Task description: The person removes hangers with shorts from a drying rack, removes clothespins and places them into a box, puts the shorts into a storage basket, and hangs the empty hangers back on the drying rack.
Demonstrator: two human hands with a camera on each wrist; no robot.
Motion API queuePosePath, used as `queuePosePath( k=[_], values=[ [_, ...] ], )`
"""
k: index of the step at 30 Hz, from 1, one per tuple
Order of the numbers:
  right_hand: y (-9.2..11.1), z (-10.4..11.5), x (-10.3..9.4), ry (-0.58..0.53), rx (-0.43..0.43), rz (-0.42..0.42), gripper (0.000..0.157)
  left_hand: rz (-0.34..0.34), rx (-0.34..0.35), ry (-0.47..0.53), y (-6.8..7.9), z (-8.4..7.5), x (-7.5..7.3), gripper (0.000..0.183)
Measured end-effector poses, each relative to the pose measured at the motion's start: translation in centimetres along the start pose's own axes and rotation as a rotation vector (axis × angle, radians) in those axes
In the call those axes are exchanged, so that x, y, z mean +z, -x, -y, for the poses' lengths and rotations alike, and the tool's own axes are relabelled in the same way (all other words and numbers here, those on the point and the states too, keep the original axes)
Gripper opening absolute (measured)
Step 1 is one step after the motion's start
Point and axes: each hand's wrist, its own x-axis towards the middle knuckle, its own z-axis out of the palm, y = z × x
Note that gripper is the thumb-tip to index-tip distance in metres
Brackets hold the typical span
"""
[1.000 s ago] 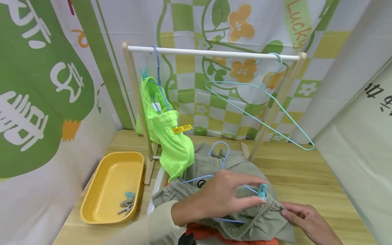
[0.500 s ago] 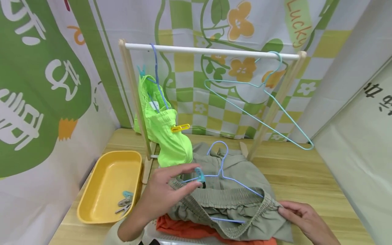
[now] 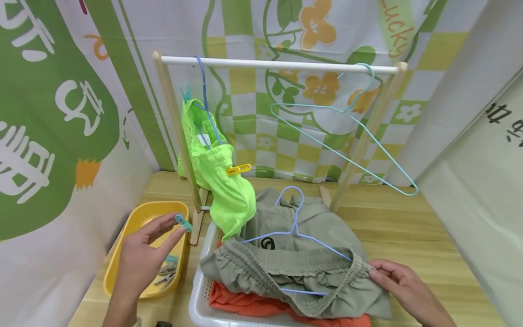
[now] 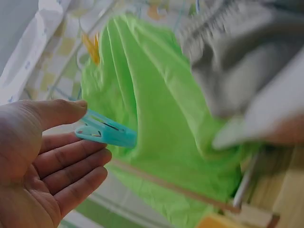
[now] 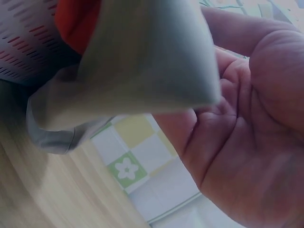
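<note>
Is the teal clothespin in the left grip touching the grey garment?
Apart. The head view shows a gap between the teal clothespin and the grey garment, with the rack's foot visible there.

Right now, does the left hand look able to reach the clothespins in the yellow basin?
Probably yes: nothing seems to cover the clothespins, and the left hand appears over the yellow basin, though it pinches a turquoise clip.
</note>
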Motion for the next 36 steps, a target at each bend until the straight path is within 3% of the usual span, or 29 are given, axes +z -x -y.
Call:
queuePosePath(
  k=[5,13,18,25,30,36],
  values=[
    [-0.2,0.0,-0.1,-0.066,-0.092,0.074,0.022,0.07,-0.142,-0.14,0.8,2.8,-1.4,0.038],
    [-0.4,-0.4,-0.1,-0.113,-0.211,0.124,0.029,0.176,-0.267,-0.237,2.3,6.7,-2.0,0.048],
    [-0.4,-0.7,0.2,-0.119,-0.269,0.122,0.031,0.181,-0.276,-0.269,3.0,8.8,-2.2,0.045],
    [-0.3,-0.8,0.3,-0.129,-0.26,0.114,0.031,0.226,-0.292,-0.278,3.5,10.7,-2.3,0.047],
    [-0.4,-0.6,0.2,-0.132,-0.233,0.115,0.03,0.238,-0.272,-0.315,3.8,11.5,-1.9,0.045],
    [-0.4,-0.6,0.2,-0.125,-0.228,0.107,0.029,0.319,-0.283,-0.377,3.9,12.0,-1.7,0.048]
  ],
)
